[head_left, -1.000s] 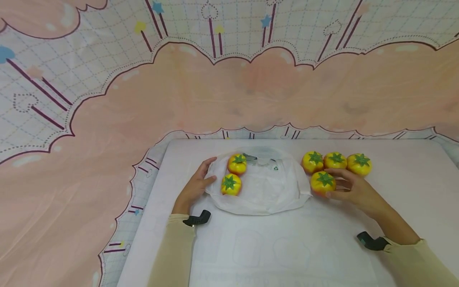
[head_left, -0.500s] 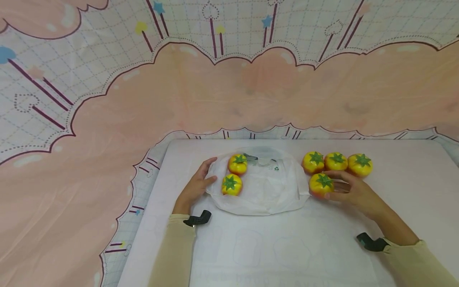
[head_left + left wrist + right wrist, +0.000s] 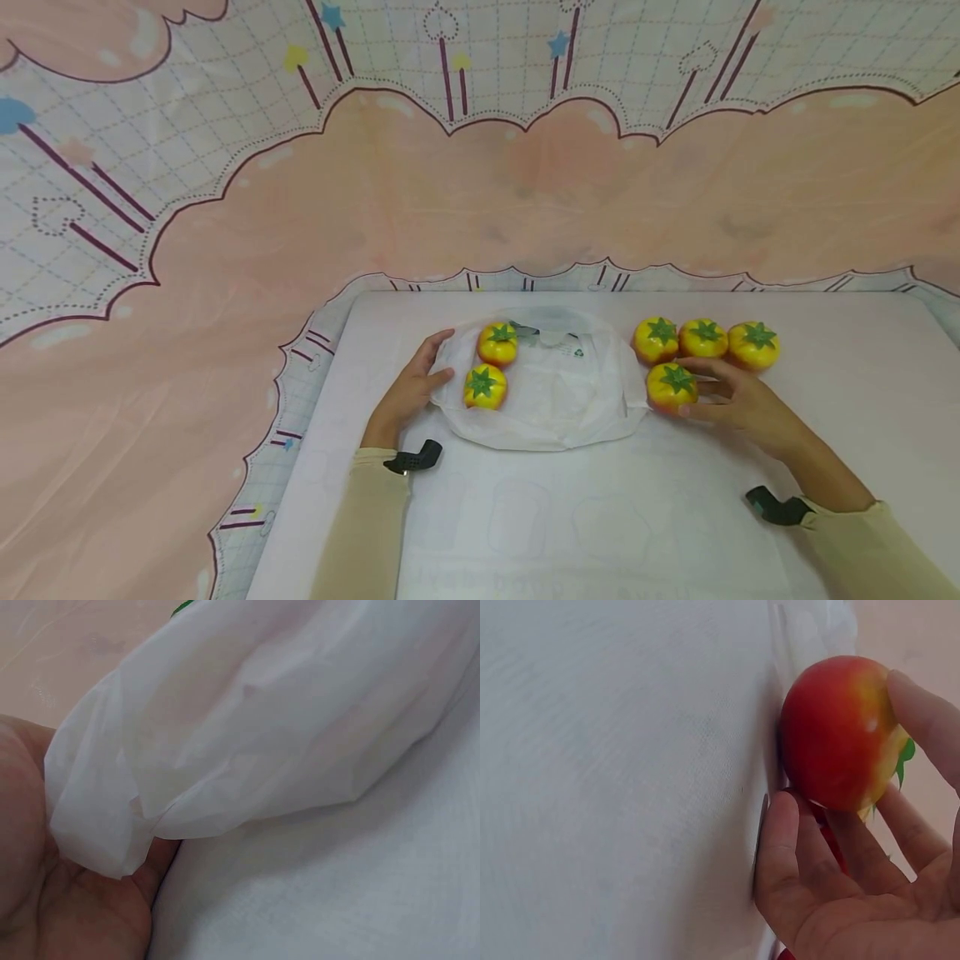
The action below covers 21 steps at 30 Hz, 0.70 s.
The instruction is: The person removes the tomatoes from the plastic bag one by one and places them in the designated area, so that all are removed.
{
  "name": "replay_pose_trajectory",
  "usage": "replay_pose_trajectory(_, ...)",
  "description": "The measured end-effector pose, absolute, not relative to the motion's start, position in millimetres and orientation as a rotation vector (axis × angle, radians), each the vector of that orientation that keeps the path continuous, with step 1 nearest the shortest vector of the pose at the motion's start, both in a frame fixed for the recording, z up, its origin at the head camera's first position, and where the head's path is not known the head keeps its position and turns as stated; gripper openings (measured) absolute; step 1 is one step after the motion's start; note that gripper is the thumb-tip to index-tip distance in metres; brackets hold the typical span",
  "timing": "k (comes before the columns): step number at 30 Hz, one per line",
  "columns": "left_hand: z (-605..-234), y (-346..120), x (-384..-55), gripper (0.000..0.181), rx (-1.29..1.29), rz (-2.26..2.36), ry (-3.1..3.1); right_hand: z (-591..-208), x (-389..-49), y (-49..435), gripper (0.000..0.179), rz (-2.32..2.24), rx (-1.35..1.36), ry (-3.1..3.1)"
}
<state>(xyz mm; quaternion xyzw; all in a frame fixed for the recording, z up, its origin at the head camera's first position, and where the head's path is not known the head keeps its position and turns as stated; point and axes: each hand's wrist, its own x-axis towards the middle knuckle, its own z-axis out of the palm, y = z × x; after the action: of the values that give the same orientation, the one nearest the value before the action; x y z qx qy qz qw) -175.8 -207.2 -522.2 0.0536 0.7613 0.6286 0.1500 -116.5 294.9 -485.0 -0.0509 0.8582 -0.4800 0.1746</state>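
Note:
A white plastic bag (image 3: 562,400) lies spread on the table, with two yellow-red tomatoes with green star-shaped tops, an upper tomato (image 3: 497,343) and a lower tomato (image 3: 484,387), at its left end. Along that end rests my left hand (image 3: 408,387), fingers relaxed. The left wrist view shows the bag's edge (image 3: 101,825) lying against the palm, with part of the fingers hidden behind it. My right hand (image 3: 742,404) holds another tomato (image 3: 671,387) between thumb and fingers, right at the bag's right edge. Its red underside faces the right wrist camera.
Behind the held tomato, three more tomatoes stand in a row: a left one (image 3: 655,340), a middle one (image 3: 702,338) and a right one (image 3: 753,345). A white cloth covers the table (image 3: 570,525). A patterned curtain (image 3: 480,200) hangs beyond its back edge.
My right hand has shifted the held tomato slightly left, up to the bag's edge, then stayed still over the last half second. The left hand and bag look unchanged.

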Motion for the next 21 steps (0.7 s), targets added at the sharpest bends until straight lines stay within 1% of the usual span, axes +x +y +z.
replay_pose_trajectory(4, -522.1, -207.3, -176.0, 0.064, 0.149, 1.798, 2.194, -485.2, -116.6, 294.7, 0.078, -1.340, -0.135, 2.434)
replay_pose_trajectory(21, -521.1, -206.7, -175.0, 0.065, 0.179, 1.819, 2.168, -484.7, -116.1, 294.1, 0.078, -1.353, -0.156, 2.457)
